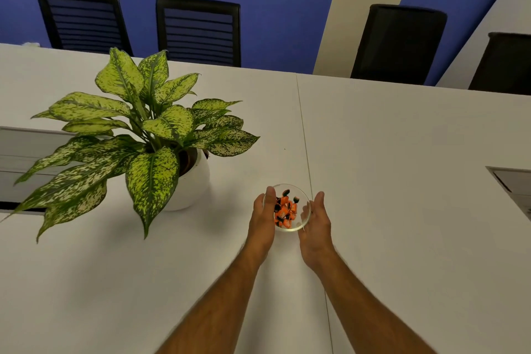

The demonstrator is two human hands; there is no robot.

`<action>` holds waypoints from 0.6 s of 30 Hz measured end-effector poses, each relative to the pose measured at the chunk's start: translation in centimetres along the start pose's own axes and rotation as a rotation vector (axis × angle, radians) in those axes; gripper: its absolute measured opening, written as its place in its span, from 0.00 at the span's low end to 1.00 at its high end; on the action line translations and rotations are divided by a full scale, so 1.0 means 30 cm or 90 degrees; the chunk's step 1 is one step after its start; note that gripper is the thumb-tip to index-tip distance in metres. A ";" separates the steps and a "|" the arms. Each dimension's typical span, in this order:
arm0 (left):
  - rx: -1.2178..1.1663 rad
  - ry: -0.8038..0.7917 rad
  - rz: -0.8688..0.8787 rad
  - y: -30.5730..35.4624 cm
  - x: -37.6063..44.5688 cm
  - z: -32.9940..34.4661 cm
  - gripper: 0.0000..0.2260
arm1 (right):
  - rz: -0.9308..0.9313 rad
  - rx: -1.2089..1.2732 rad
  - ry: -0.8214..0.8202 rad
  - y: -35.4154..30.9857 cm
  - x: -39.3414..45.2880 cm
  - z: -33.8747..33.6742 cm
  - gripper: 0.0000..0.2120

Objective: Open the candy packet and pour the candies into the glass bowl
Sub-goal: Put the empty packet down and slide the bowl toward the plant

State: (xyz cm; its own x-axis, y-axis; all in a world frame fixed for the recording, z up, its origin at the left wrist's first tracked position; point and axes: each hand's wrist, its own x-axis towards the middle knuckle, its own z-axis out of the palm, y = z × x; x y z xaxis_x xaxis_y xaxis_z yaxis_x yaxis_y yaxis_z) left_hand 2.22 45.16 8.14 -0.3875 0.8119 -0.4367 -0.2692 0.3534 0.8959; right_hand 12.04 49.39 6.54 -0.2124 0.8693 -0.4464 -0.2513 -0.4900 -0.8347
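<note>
A small glass bowl (298,225) rests on the white table, just left of the table's seam. Inside it lie several orange-and-black wrapped candies (284,210). My left hand (263,218) presses against the bowl's left side with its thumb over the rim. On the opposite side, my right hand (316,221) cups the bowl, fingers straight and thumb touching the rim. No candy packet is in view.
A leafy potted plant (138,135) in a white pot (192,181) stands close to the left of the bowl. The white table (402,181) has recessed panels at its left and right edges. Black chairs (198,29) line the far side.
</note>
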 end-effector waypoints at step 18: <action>0.002 0.010 -0.030 -0.021 0.209 -0.006 0.48 | 0.036 -0.041 -0.003 0.034 0.231 0.026 0.36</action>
State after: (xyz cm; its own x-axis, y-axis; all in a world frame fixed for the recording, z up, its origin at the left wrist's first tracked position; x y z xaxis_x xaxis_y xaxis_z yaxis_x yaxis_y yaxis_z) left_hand -0.20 49.95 4.83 -0.3884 0.7871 -0.4791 -0.2841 0.3924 0.8748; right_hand 9.59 54.87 2.85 -0.2283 0.8403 -0.4916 -0.1773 -0.5324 -0.8277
